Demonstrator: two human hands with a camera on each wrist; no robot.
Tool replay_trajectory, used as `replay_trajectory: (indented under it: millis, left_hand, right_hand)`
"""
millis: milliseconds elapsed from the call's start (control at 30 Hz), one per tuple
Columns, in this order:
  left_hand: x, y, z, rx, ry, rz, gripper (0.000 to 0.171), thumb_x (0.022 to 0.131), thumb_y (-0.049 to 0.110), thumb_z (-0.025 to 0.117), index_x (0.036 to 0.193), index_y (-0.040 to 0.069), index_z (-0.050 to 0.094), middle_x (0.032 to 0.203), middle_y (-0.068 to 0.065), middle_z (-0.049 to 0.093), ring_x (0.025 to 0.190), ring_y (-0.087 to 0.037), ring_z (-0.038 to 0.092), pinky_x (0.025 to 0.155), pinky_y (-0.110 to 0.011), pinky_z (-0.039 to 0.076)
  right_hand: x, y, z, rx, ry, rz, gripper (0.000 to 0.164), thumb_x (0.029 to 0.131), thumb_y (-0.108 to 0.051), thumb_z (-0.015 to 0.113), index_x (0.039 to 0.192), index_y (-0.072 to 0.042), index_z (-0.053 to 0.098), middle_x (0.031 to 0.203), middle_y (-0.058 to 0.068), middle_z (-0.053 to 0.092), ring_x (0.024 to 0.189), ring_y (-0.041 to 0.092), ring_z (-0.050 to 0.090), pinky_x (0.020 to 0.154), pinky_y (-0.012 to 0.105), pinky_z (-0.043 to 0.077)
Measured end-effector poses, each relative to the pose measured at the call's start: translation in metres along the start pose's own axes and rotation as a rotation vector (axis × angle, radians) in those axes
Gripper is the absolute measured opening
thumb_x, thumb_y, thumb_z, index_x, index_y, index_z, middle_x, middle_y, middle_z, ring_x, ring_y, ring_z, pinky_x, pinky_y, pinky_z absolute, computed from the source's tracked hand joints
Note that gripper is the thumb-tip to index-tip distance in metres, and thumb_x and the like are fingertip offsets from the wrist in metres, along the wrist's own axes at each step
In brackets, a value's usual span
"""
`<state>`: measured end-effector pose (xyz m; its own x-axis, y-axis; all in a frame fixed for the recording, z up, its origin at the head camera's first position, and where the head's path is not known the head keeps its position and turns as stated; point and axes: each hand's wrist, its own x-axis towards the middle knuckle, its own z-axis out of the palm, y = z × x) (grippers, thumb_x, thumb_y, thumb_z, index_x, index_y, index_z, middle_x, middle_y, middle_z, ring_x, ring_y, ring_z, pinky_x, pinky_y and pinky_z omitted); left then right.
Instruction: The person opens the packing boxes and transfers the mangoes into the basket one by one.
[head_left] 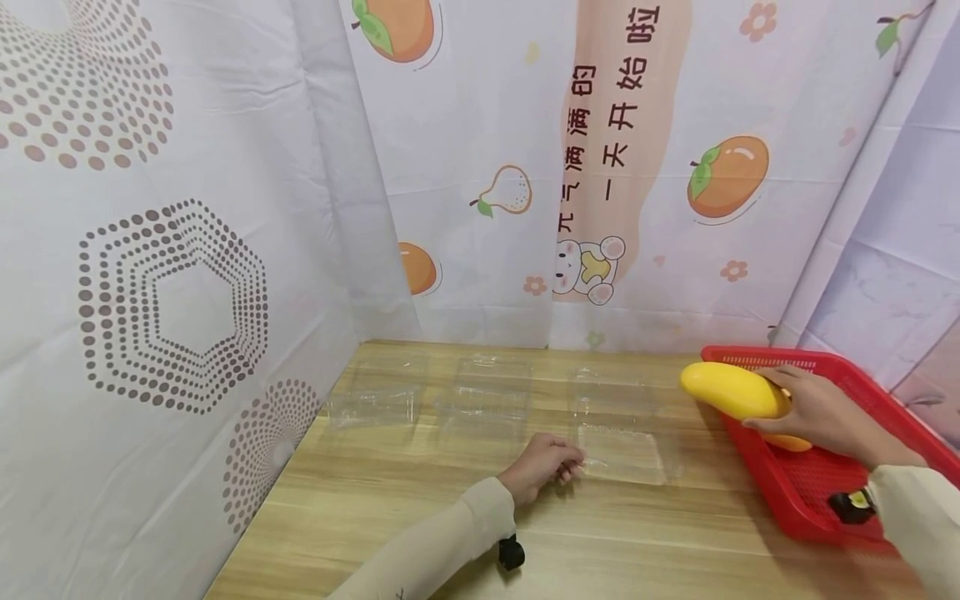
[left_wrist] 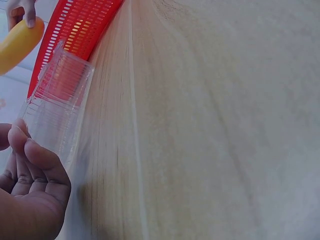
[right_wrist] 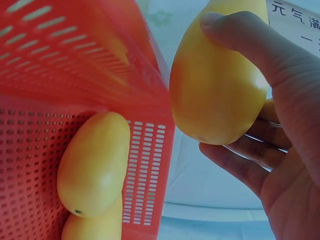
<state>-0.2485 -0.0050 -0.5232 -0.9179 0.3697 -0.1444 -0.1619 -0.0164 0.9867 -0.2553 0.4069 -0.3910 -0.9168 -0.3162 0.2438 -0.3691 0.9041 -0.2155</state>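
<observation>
My right hand (head_left: 825,417) grips a yellow mango (head_left: 735,390) over the left rim of a red basket (head_left: 757,475). In the right wrist view the thumb lies on one side of that mango and the fingers on the other. Two more mangoes (right_wrist: 95,165) lie inside the basket. Curled at the near left corner of the rightmost clear plastic box (head_left: 622,454), my left hand (head_left: 543,468) pinches its edge between thumb and fingertips. This box stands with its lid raised behind it.
Two more clear plastic boxes, a middle one (head_left: 483,408) and a left one (head_left: 375,408), stand in a row on the wooden table (head_left: 360,517), lids raised. A printed curtain (head_left: 480,275) hangs behind the table, and another (head_left: 300,333) borders its left side.
</observation>
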Motion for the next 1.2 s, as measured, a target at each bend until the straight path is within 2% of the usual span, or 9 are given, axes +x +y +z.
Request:
replay_trajectory:
  millis: [367, 633, 767, 1033, 1200]
  left_hand:
    - [0.0, 0.002, 0.001, 0.002, -0.007, 0.001, 0.017, 0.096, 0.01, 0.069, 0.09, -0.005, 0.074, 0.071, -0.005, 0.066, 0.056, -0.008, 0.051, 0.052, -0.02, 0.042]
    - [0.001, -0.001, 0.0, -0.002, -0.003, 0.004, 0.017, 0.095, 0.01, 0.07, 0.091, -0.006, 0.074, 0.071, -0.005, 0.066, 0.057, -0.009, 0.051, 0.053, -0.02, 0.042]
    - [0.0, -0.001, -0.002, -0.003, -0.005, 0.003, 0.017, 0.095, 0.01, 0.07, 0.092, -0.006, 0.074, 0.071, -0.004, 0.066, 0.057, -0.008, 0.052, 0.052, -0.02, 0.042]
    - [-0.001, 0.001, -0.002, 0.0, -0.019, 0.003, 0.019, 0.096, 0.012, 0.07, 0.095, -0.007, 0.073, 0.072, -0.004, 0.065, 0.057, -0.008, 0.052, 0.054, -0.021, 0.042]
    - [-0.001, 0.0, -0.002, -0.003, -0.02, -0.003, 0.018, 0.096, 0.011, 0.07, 0.095, -0.006, 0.074, 0.072, -0.003, 0.066, 0.057, -0.008, 0.052, 0.054, -0.021, 0.043]
  right_hand:
    - [-0.011, 0.017, -0.002, -0.013, 0.041, -0.008, 0.092, 0.072, -0.047, 0.093, 0.132, 0.013, 0.058, 0.122, 0.035, 0.06, 0.103, 0.045, 0.056, 0.081, 0.068, 0.051]
    - [-0.022, 0.033, 0.0, -0.074, 0.123, -0.01, 0.089, 0.065, -0.041, 0.097, 0.121, 0.017, 0.062, 0.111, 0.038, 0.062, 0.091, 0.045, 0.059, 0.076, 0.067, 0.052]
    - [-0.027, 0.04, 0.0, -0.079, 0.135, 0.0, 0.087, 0.064, -0.04, 0.098, 0.119, 0.018, 0.063, 0.107, 0.037, 0.062, 0.089, 0.045, 0.06, 0.074, 0.065, 0.053]
    - [-0.037, 0.051, -0.004, -0.086, 0.092, 0.041, 0.086, 0.066, -0.042, 0.097, 0.117, 0.018, 0.063, 0.106, 0.038, 0.061, 0.086, 0.044, 0.06, 0.074, 0.066, 0.053]
    - [-0.044, 0.057, -0.006, -0.088, 0.056, 0.065, 0.084, 0.067, -0.043, 0.096, 0.117, 0.017, 0.063, 0.108, 0.041, 0.06, 0.09, 0.05, 0.06, 0.076, 0.071, 0.05]
